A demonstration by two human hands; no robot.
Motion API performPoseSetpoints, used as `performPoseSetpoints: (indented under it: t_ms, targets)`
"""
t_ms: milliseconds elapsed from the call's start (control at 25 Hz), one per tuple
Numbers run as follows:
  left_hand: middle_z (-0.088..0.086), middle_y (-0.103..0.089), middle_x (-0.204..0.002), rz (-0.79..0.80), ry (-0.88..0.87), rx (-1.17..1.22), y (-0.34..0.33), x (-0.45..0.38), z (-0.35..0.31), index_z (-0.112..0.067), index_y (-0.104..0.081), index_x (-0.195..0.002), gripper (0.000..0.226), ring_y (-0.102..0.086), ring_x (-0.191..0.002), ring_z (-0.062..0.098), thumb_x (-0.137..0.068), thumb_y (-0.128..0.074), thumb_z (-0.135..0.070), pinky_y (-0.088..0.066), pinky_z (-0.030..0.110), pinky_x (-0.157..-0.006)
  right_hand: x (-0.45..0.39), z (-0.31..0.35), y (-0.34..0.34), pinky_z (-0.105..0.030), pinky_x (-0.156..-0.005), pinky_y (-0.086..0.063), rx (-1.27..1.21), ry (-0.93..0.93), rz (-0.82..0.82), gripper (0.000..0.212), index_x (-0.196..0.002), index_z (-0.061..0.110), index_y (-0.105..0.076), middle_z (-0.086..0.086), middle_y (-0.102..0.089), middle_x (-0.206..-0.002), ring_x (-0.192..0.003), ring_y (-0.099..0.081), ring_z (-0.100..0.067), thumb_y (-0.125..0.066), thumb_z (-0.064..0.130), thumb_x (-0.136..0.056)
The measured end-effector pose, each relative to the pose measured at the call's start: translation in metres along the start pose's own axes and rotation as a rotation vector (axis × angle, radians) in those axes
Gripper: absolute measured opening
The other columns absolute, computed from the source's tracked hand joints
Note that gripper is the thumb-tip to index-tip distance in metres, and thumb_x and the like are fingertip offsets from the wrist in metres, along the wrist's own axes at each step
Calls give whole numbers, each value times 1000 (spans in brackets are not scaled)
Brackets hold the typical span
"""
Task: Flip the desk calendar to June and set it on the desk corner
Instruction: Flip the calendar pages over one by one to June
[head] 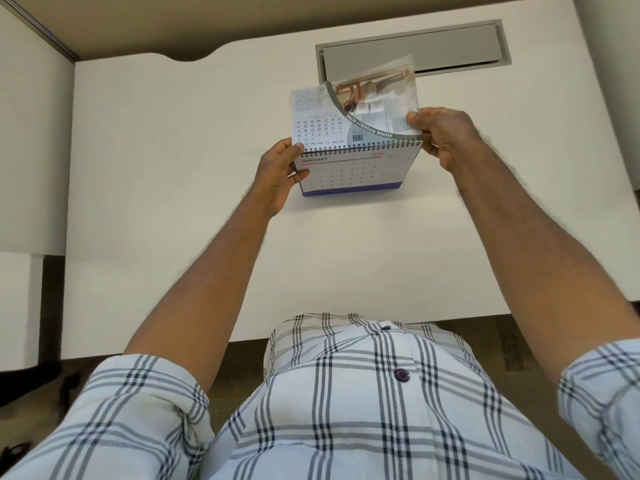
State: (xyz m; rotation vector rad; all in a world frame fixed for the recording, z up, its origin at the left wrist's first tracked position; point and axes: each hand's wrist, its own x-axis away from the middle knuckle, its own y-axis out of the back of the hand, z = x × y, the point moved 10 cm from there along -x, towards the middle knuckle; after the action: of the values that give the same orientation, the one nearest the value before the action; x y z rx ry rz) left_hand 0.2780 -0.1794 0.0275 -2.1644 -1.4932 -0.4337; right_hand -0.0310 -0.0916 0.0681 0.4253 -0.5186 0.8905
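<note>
- Our left hand [280,174] pinched the desk calendar [353,171] at its left end; our right hand [443,133] gripped a raised page [374,98] by its right edge.
- Between the grips we read "JANUARY", "2026", and upside-down "JAN", "KEEPING PHYSICALLY ACTIVE".
- The spiral binding [363,148] ran left-right, on the desk [173,168].

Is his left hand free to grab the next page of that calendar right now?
Probably not: the left hand is gripping the desk calendar at its left edge to steady it, while the right hand pinches the raised page.
</note>
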Motion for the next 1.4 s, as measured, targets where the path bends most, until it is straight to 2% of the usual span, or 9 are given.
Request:
performPoseSetpoints:
  t_ms: [120,280,360,520,720,880,1000,1160,1400]
  targets:
    - [7,-73,-112,-14,3,9,1,-3,1,-16,-65,-134,33,-63,-100,19,-101,-60,-20,-54,34,-91,0,6,3,-15,-52,-50,33,78,-26,13,-85,16,-67,2,-73,-80,-53,-65,-1,-79,13,-86]
    - [9,-72,-119,-30,22,3,5,-5,4,-14,-56,-146,55,-64,-102,20,-94,-67,-27,-57,32,-86,1,12,7,-25,-62,-56,89,137,-73,17,-82,18,-67,-9,-77,-92,-72,-72,-17,-83,13,-80]
    - [7,-74,-115,-36,21,-8,5,-5,4,-16,-61,-138,43,-65,-102,19,-97,-66,-27,-57,31,-86,-3,10,13,-33,-64,-52,154,148,-116,21,-77,23,-66,-14,-78,-94,-72,-68,-22,-86,20,-74]
    - [5,-77,-100,-66,16,24,4,-4,4,-11,-68,-110,14,-67,-100,21,-102,-63,-21,-57,35,-90,2,10,13,-29,-61,-47,212,170,-144,22,-72,24,-63,-9,-77,-95,-71,-62,-19,-84,26,-78]
    - [4,-77,-99,-69,18,18,3,-3,4,-14,-68,-99,11,-67,-100,21,-103,-62,-22,-58,36,-94,10,16,20,-32,-69,-56,307,249,-258,19,-71,24,-67,9,-75,-83,-76,-69,-10,-82,33,-79]
    - [4,-77,-98,-70,11,18,2,-2,2,-15,-68,-98,11,-68,-101,22,-103,-62,-22,-57,37,-95,29,36,21,-28,-75,-48,591,406,-430,22,-86,25,-71,10,-69,-108,-89,-63,-9,-75,46,-80]
    - [3,-77,-98,-63,10,12,1,-2,0,-15,-69,-98,13,-68,-102,22,-102,-64,-26,-57,36,-93,29,42,13,-31,-73,-55,423,511,-313,10,-84,28,-65,12,-70,-95,-82,-65,-6,-73,35,-84]
    - [6,-74,-108,-69,34,64,-2,0,-2,-18,-70,-114,29,-68,-105,22,-105,-55,-40,-57,36,-93,24,25,5,-22,-69,-50,-28,429,-20,13,-89,24,-54,6,-70,-78,-71,-63,-4,-64,17,-95]
    - [10,-75,-116,-88,135,63,4,-1,1,-13,-69,-111,65,-69,-116,27,-107,-28,-62,-57,42,-102,41,18,3,-19,-80,-49,-25,456,137,18,-100,13,-67,13,-74,-83,-79,-63,-2,-59,1,-91]
